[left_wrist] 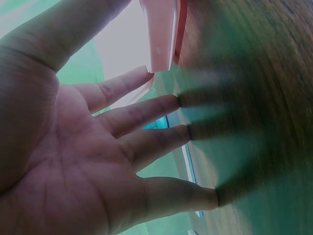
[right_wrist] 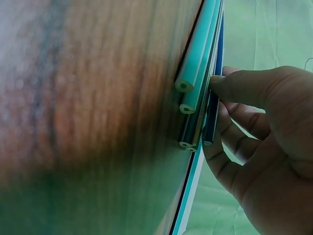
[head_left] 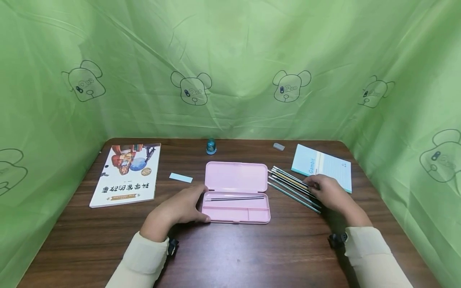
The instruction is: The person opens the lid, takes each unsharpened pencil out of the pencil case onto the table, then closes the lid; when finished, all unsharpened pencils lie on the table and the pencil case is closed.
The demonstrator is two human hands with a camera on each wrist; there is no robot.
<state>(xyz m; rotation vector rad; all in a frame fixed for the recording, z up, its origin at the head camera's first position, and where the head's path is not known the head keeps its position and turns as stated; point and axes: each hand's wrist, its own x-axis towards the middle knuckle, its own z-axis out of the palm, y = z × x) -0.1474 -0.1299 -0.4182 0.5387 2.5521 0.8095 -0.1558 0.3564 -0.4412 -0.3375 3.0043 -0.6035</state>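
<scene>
Pink plastic pencil case point(head_left: 235, 192) lies open at the middle of the dark wood-grain table point(head_left: 230, 248), lid flat toward the far edge, one dark pencil point(head_left: 235, 198) in its long compartment. I see my left hand point(head_left: 178, 210) resting against the case's left end, fingers straight and slightly spread; the left wrist view shows the fingertips point(left_wrist: 168, 102) meeting the tabletop beside the pink edge.

My right hand point(head_left: 329, 194) sits on the row of teal and yellow pencils point(head_left: 291, 186) just right of the case. The right wrist view shows the thumb pressed on the pencil ends point(right_wrist: 195, 93) with the fingers curled behind one, pinching it.

A light blue notebook point(head_left: 322, 166) lies just beyond the pencils. Far left, a white illustrated book point(head_left: 126, 176); near it, a small pale blue slip point(head_left: 181, 177). At the far edge stand a teal sharpener point(head_left: 211, 146) and a grey eraser point(head_left: 279, 147).
</scene>
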